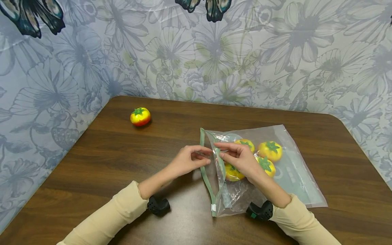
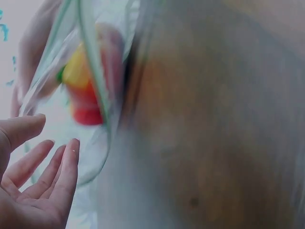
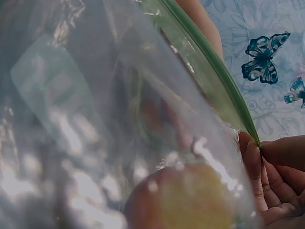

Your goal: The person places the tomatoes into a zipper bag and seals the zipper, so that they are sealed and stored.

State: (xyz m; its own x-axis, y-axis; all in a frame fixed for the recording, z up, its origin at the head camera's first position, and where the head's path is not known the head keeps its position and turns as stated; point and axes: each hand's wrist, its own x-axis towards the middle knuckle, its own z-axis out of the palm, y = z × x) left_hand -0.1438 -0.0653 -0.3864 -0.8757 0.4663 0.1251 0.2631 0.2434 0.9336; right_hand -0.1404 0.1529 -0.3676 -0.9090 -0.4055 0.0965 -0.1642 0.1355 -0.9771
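Note:
A clear zip bag (image 1: 294,177) with a green-edged mouth and a white slider (image 1: 213,207) lies on the table, its mouth facing left. Inside are several yellow-and-red toy tomatoes (image 1: 270,151) with green leaf tops. My right hand (image 1: 242,158) pinches the green rim (image 3: 224,78) between thumb and fingers, lifting the upper side so the mouth gapes. My left hand (image 1: 191,160) hovers at the mouth, thumb and fingers apart and nothing between them. In the left wrist view, a blurred toy tomato (image 2: 83,78) shows through the bag.
Another yellow-and-red toy tomato (image 1: 140,116) sits alone at the back left of the brown wooden table (image 1: 92,163). A flower-patterned cloth (image 1: 196,61) with butterflies hangs behind the table's far edge. Each wrist wears a black camera.

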